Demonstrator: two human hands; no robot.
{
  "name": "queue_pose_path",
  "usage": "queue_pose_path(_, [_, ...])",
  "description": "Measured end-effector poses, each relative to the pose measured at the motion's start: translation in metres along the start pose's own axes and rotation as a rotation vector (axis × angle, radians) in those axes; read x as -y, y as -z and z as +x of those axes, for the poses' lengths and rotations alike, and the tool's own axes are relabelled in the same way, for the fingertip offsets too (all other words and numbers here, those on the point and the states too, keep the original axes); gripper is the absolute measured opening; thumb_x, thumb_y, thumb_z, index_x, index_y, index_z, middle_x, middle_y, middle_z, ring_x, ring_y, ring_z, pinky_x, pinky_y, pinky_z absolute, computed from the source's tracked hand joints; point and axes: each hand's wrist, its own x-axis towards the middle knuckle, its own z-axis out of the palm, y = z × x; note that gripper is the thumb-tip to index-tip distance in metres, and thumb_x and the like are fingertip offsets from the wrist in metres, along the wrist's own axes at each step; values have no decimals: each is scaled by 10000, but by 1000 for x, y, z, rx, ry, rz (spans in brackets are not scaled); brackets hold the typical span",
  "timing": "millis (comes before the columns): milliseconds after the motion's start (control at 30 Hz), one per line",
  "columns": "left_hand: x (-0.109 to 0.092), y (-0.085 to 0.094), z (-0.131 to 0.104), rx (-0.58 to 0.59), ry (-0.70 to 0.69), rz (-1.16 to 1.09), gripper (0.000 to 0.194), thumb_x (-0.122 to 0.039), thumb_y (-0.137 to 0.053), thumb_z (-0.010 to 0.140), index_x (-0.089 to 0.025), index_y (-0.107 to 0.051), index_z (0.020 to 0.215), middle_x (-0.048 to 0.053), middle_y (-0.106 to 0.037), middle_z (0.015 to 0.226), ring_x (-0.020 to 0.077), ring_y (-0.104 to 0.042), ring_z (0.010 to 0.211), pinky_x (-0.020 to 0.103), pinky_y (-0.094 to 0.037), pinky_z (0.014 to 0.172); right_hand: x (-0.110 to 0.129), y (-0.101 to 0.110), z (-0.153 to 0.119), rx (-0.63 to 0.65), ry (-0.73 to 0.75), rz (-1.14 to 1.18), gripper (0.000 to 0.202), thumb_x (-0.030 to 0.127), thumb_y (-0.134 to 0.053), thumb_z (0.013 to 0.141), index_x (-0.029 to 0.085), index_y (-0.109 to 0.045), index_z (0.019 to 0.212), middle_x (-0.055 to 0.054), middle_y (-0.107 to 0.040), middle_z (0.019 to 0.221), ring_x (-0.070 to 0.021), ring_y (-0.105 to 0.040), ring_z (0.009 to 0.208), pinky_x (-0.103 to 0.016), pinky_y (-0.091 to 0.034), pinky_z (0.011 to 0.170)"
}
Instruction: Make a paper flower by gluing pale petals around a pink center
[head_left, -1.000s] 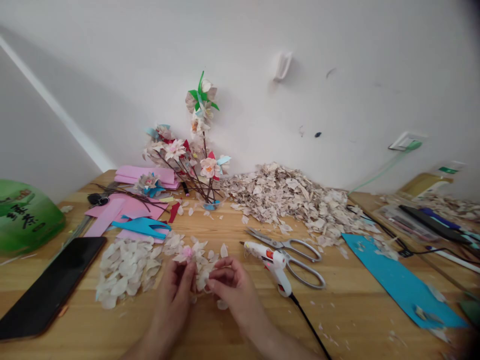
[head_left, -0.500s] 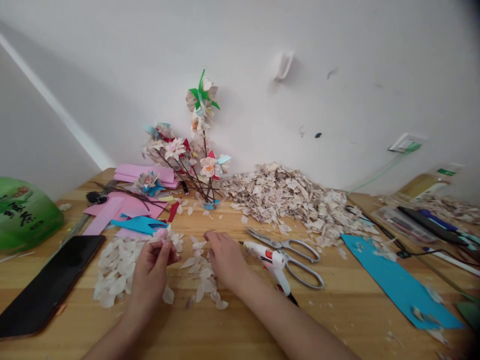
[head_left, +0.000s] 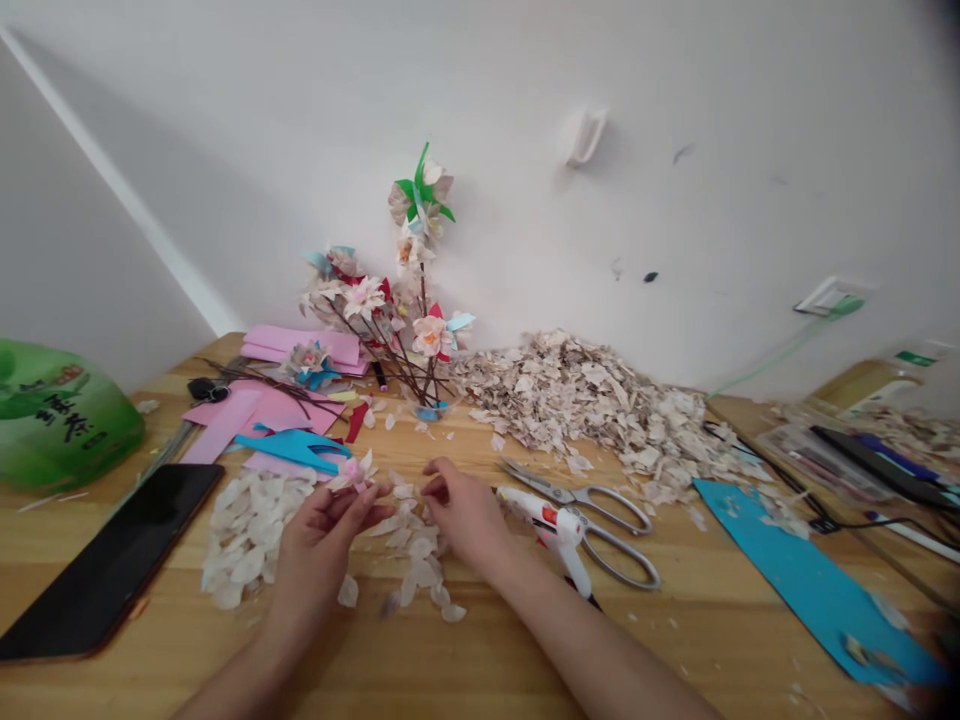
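Observation:
Between the thumb and fingers of my left hand is a small handmade flower, pink at its centre with pale petals around it. My right hand is just to the right, its fingertips drawn together above loose pale petals; whatever they pinch is too small to make out. A heap of pale petals lies left of my left hand. Close by my right wrist is a white glue gun, resting by grey-handled scissors.
Finished flowers on stems stand at the back beside a large pile of dry flakes. A black phone and green bag are left, with pink sheets behind. Blue sheet lies right.
The whole view has shifted slightly, so things sit further right. My left hand has turned and opened its grip outward, showing more of the flower. My right fingertips have drawn closer together.

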Motion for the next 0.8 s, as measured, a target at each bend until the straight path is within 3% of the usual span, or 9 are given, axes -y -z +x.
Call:
queue_pose_path(133, [1, -1, -2, 9, 30, 3, 325, -382, -788, 536, -172, -641, 736, 8, -768, 736, 172, -706, 628, 264, -559, 669, -1, 8, -13, 31, -174, 413, 229, 160, -592, 658, 198, -480, 853, -12, -645, 713, -194, -651, 709, -333, -498, 676])
queue_pose_path(233, [4, -3, -3, 13, 62, 17, 305, -390, -784, 534, -172, -674, 717, 10, -770, 739, 175, -704, 651, 255, -558, 655, 2, 13, -27, 77, -264, 697, 340, 301, -644, 603, 201, -455, 866, 2, -633, 742, -172, -660, 706, -320, -519, 680])
queue_pose_path(400, [5, -10, -14, 47, 120, 76, 293, -370, -807, 474, -168, -735, 674, 26, -768, 681, 206, -691, 678, 261, -544, 635, 7, 13, -44, 74, -327, 918, 439, 366, -700, 524, 204, -454, 849, 13, -602, 756, -149, -654, 705, -277, -509, 659])
queue_pose_path(600, [-1, -11, -21, 11, 117, 238, 291, -370, -806, 411, -199, -754, 640, 28, -770, 737, 266, -654, 819, 307, -503, 738, 3, 10, -52, -9, -217, 757, 301, 296, -654, 600, 211, -457, 812, -2, -602, 734, -172, -620, 689, -315, -505, 621])
queue_pose_path(733, [2, 1, -5, -121, 9, 175, 272, -379, -780, 511, -224, -736, 729, -1, -754, 789, 219, -647, 805, 319, -470, 800, -1, 11, -54, -111, -54, 432, 173, 161, -567, 691, 219, -488, 834, -24, -616, 813, -190, -592, 756, -363, -470, 724])
queue_pose_path(800, [4, 6, 2, -174, -29, 136, 251, -381, -767, 546, -222, -718, 733, -17, -734, 735, 189, -649, 748, 311, -470, 791, -4, 10, -54, -117, 13, 277, 217, 93, -514, 721, 216, -509, 899, -42, -625, 884, -200, -593, 812, -388, -449, 784])
